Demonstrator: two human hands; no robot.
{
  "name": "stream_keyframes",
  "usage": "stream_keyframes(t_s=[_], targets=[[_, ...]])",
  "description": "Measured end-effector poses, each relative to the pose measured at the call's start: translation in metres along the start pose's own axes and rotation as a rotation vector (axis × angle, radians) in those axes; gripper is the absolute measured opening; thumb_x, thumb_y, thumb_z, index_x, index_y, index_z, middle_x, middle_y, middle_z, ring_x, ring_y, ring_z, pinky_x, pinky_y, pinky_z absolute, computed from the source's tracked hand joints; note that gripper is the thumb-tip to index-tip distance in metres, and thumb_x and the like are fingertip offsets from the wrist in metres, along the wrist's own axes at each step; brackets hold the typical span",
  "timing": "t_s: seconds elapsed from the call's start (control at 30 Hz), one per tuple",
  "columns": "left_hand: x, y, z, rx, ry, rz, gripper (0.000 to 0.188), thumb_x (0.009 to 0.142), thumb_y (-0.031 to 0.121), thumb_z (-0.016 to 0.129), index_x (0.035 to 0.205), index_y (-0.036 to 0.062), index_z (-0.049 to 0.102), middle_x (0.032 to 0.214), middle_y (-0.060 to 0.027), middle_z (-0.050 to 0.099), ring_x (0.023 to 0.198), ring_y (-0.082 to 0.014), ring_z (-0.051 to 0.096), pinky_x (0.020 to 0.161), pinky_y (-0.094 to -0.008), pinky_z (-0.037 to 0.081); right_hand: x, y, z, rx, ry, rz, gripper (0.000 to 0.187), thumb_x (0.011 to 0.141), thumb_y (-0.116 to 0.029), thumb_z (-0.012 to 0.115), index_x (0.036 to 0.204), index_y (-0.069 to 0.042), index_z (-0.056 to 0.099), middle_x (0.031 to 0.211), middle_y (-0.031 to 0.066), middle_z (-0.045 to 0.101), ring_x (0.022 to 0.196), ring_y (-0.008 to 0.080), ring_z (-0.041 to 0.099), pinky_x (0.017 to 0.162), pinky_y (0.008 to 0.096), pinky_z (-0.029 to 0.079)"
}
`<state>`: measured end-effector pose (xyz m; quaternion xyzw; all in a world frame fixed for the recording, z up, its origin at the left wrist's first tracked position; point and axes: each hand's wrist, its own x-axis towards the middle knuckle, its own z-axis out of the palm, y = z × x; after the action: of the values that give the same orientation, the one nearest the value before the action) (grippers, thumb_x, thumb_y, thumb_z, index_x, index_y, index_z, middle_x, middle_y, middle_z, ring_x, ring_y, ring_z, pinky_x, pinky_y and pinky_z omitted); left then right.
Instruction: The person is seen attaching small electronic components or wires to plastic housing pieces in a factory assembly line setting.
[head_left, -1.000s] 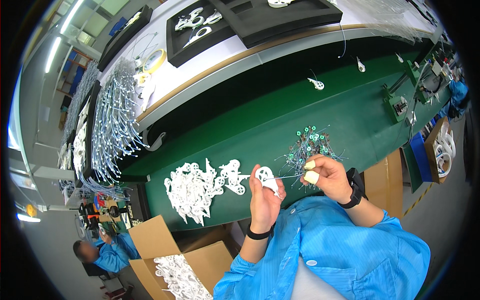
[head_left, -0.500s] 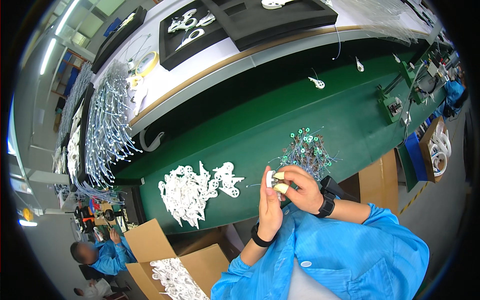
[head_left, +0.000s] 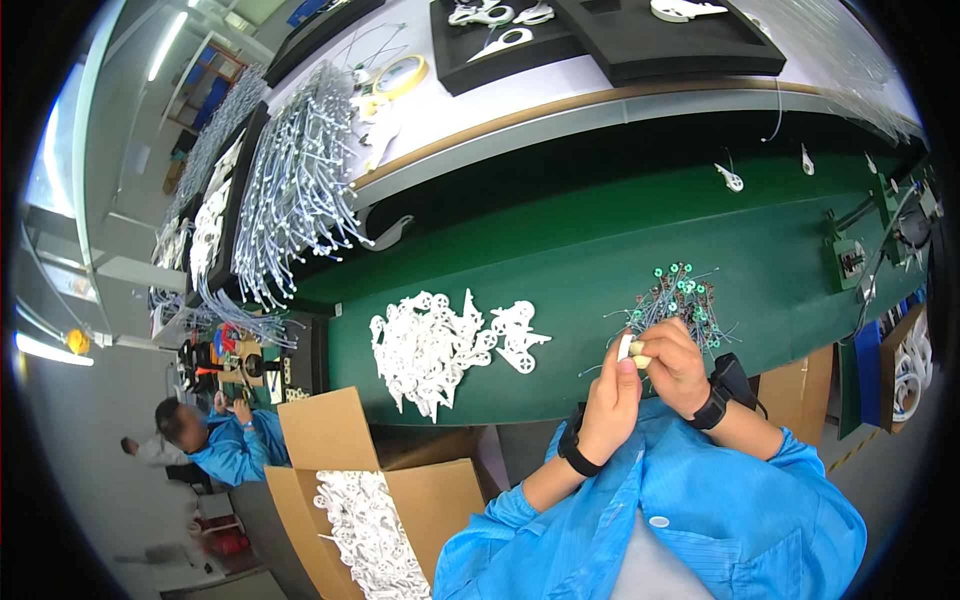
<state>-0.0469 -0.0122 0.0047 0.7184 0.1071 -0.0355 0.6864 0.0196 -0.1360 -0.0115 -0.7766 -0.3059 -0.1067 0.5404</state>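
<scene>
My left hand (head_left: 611, 412) is closed on a small white plastic part (head_left: 625, 347), held upright just over the near edge of the green bench. Against the part's right side press the fingertips of my right hand (head_left: 677, 368), which wear pale yellow finger cots. Much of the part is hidden by my fingers. Right behind my hands lies a heap of thin wires with green ring ends (head_left: 684, 296). To the left spreads a pile of white plastic parts (head_left: 425, 345), with a smaller group of the same parts (head_left: 517, 337) beside it.
An open cardboard box (head_left: 328, 404) of white parts stands below the bench's near left. A raised shelf (head_left: 560, 92) with black foam trays (head_left: 670, 58) crosses the back. Bundled cables (head_left: 295, 200) hang at its left end. Green fixtures (head_left: 848, 255) stand right. A co-worker (head_left: 235, 445) sits far left.
The whole view has swung, so bench, piles and shelf sit further right in the picture. Both hands stay together on the white part, with the fingers slightly shifted.
</scene>
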Motion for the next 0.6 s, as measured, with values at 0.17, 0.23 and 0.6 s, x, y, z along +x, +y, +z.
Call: stream_keyframes(t_s=[0.17,0.23,0.6], targets=[[0.0,-0.012,0.0,0.163,0.084,0.11,0.05,0.104,0.038,0.029,0.135,0.0014,0.04,0.061,0.0009,0.047,0.051,-0.0063,0.045,0.046,-0.0218,0.036,-0.004,0.004,0.005,0.109,-0.065,0.121,0.016,0.072,0.005,0.062,0.086,-0.001,0.06,0.084,0.0116,0.059,0.078,0.0287,0.055,0.07,0.0352,0.045],[0.004,-0.011,0.0,0.217,0.099,0.156,0.049,0.103,0.039,0.029,0.13,0.0011,0.043,0.061,0.0003,0.048,0.05,-0.0067,0.046,0.046,-0.0219,0.037,-0.004,0.003,0.006,0.138,-0.074,0.197,0.013,0.074,0.003,0.061,0.086,0.0,0.059,0.084,0.012,0.059,0.078,0.0289,0.055,0.07,0.0353,0.045],[0.013,0.012,-0.043,-0.803,-0.134,-0.319,0.073,0.099,0.058,0.012,0.127,0.0005,0.046,0.057,0.0,0.037,0.038,-0.0093,0.031,0.036,-0.0231,0.027,0.018,-0.01,-0.004,0.329,-0.145,0.324,0.023,0.085,-0.001,0.06,0.108,0.002,0.06,0.097,0.0099,0.055,0.086,0.0195,0.057,0.074,0.029,0.047]])
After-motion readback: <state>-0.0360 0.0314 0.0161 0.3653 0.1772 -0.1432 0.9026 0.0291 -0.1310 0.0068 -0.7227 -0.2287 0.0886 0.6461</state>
